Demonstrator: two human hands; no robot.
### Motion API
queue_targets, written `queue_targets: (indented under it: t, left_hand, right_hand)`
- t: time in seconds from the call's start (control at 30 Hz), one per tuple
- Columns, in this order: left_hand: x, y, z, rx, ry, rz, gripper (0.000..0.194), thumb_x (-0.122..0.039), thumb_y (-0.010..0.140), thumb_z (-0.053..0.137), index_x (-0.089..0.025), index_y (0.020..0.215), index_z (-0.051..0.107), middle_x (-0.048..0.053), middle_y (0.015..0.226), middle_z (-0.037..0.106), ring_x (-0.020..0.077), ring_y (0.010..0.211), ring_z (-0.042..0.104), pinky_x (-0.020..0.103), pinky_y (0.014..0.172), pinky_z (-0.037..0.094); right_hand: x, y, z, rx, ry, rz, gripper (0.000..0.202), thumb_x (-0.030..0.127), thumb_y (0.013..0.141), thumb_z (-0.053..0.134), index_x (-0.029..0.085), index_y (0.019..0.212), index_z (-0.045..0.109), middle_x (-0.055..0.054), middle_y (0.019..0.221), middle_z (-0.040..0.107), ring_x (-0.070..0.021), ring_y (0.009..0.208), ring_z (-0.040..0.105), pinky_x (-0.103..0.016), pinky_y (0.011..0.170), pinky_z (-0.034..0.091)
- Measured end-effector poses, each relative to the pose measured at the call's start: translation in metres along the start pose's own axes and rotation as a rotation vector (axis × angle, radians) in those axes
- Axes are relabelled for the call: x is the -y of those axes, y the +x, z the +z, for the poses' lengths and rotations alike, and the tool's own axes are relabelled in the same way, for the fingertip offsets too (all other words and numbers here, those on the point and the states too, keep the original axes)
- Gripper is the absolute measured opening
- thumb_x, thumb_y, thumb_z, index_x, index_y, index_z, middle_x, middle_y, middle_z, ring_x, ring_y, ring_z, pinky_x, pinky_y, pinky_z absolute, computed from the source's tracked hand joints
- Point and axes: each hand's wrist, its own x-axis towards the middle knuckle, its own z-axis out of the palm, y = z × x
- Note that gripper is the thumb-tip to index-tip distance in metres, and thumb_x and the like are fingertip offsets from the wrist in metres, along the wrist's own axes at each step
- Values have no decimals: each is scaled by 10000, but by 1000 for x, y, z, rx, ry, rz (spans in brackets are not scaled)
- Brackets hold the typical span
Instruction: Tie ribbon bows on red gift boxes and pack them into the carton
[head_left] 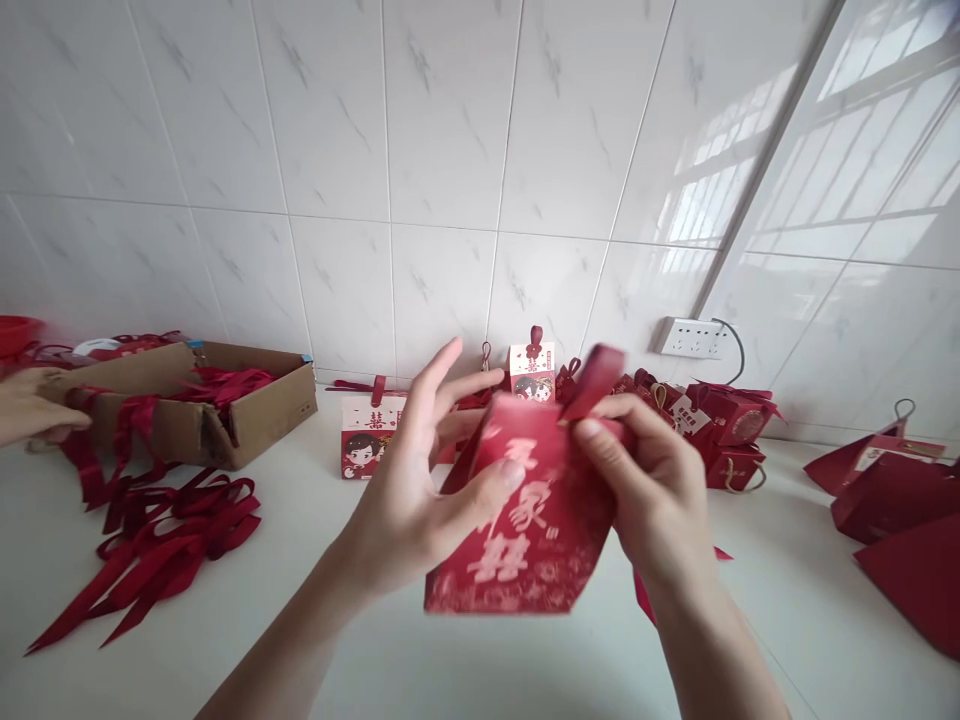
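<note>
A red gift box [525, 530] with pale characters hangs tilted between my hands, slightly blurred by motion. My right hand [652, 470] pinches its top right corner, where a dark red ribbon loop [596, 380] sticks up. At its left side, my left hand [435, 470] has its fingers spread, and the thumb lies against the box front. Part of a red ribbon [643, 598] shows below my right hand.
Behind stand a white-and-red box [364, 440] and a smaller one [532, 372]. Finished-looking red boxes [739, 425] crowd the right; folded red pieces [900, 500] lie farther right. At left are ribbons [180, 530], a cardboard box [274, 415] and another person's hand [37, 405].
</note>
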Motion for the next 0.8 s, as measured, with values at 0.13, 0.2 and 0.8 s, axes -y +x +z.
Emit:
queue_targets:
  t: [0.13, 0.2, 0.8]
  left_hand:
    - [6, 1, -3, 57, 64, -5, 989, -356, 680, 757, -348, 1456, 144, 82, 1452, 382, 311, 1306, 406, 396, 998, 466]
    - [7, 2, -1, 92, 135, -30, 1049, -332, 639, 787, -335, 1461, 135, 96, 1441, 396, 331, 1311, 393, 408, 980, 475]
    - [16, 19, 0, 81, -390, -245, 579, -501, 777, 612, -236, 1265, 449, 108, 1213, 591, 277, 1083, 585, 335, 809, 549]
  right_hand:
    - [-16, 18, -16, -245, 108, -105, 176, 365, 852, 502, 245, 742, 436, 2, 660, 477, -149, 552, 495, -266, 506, 426]
    - [-22, 24, -23, -301, 107, -149, 164, 359, 866, 457, 248, 749, 429, -12, 689, 478, -164, 582, 512, -291, 546, 446]
    - [-6, 19, -31, -73, 318, 26, 245, 361, 847, 481, 258, 1035, 599, -59, 1001, 656, -244, 891, 643, -346, 664, 534]
